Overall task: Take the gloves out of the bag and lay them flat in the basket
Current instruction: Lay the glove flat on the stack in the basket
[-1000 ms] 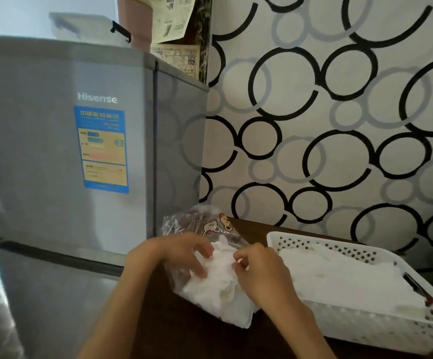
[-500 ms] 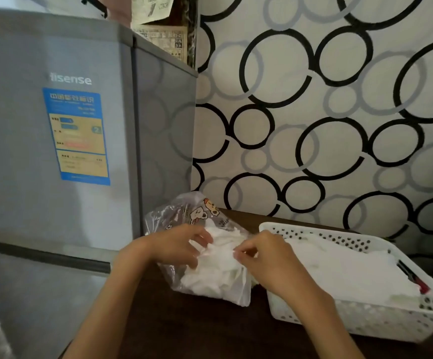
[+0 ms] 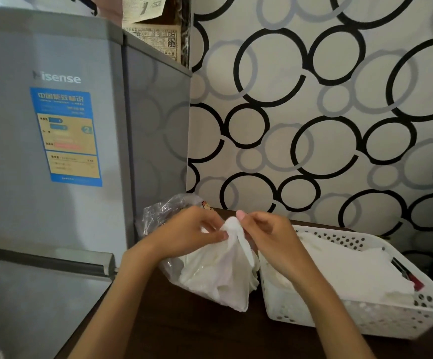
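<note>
**Glove pinched up at the mouth of the bag**

Head view: In the lower middle of the frame both hands meet over the clear plastic bag (image 3: 174,216), which sits on the dark tabletop (image 3: 184,330) just left of the white perforated basket (image 3: 365,320). The left hand (image 3: 184,234) and the right hand (image 3: 269,237) each pinch the top of a white glove (image 3: 232,228), fingers curled onto it. Half a second ago the hands were lower, working among the crumpled gloves in the bag; now the pinched peak is raised, with the material hanging below it like a tent. That suggests one glove is being separated from the pile and extraction is under way. The basket at lower right already holds white gloves laid fairly flat (image 3: 339,270). A grey fridge (image 3: 54,151) fills the left of the frame.
</note>
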Demonstrator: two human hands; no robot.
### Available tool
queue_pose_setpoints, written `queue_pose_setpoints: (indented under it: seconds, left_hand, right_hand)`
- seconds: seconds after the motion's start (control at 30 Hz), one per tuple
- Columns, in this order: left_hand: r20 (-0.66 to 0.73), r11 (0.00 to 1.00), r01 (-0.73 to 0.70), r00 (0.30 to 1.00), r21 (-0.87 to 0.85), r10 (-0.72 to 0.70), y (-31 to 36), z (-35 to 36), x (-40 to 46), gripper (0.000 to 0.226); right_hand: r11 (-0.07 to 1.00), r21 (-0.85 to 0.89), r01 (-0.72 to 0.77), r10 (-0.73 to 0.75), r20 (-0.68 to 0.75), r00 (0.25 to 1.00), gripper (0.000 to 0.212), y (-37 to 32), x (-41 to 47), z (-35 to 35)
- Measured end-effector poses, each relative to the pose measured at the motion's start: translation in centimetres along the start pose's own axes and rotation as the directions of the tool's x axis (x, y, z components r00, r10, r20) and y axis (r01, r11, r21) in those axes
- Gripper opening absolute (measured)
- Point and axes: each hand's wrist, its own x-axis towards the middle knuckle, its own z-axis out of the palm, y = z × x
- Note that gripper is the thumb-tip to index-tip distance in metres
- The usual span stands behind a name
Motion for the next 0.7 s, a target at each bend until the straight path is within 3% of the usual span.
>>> queue_pose_setpoints:
  seconds: [0.1, 0.2, 0.33, 0.5, 0.63, 0.7]
  left_hand:
    - [-0.085, 0.992, 0.031, 0.996, -0.118, -0.041, -0.1, -0.4, -0.1, 0.015]
    - [-0.123, 0.983, 0.055, 0.989, -0.173, -0.077, 0.0, -0.4, -0.1, 0.012]
    - [-0.176, 0.969, 0.059, 0.979, -0.24, -0.103, -0.1, -0.3, 0.0, 0.014]
    - [-0.253, 0.946, 0.026, 0.961, -0.322, -0.112, 0.7, -0.2, 0.1, 0.017]
    - [-0.281, 0.935, 0.008, 0.953, -0.356, -0.115, 1.1, 0.1, 0.2, 0.008]
    - [-0.256, 0.938, -0.009, 0.963, -0.348, -0.086, 1.6, 0.3, 0.2, 0.007]
  right_hand:
    - [0.993, -0.101, -0.059, 0.072, 0.132, 0.989, 0.045, -0.3, -0.4, -0.8]
    - [0.965, -0.263, -0.001, 0.014, 0.047, 0.999, 0.038, 0.2, -0.1, 0.0]
    - [0.946, -0.324, -0.017, 0.068, 0.146, 0.987, 0.05, 1.5, 0.1, 1.2]
    - [0.89, -0.456, -0.023, 0.042, 0.032, 0.999, 0.052, 2.1, 0.3, 2.5]
    - [0.981, -0.185, -0.054, 0.08, 0.137, 0.987, 0.069, 0.9, 0.2, 0.5]
    - [0.988, -0.145, -0.053, 0.074, 0.141, 0.987, 0.066, 0.6, 0.2, -0.1]
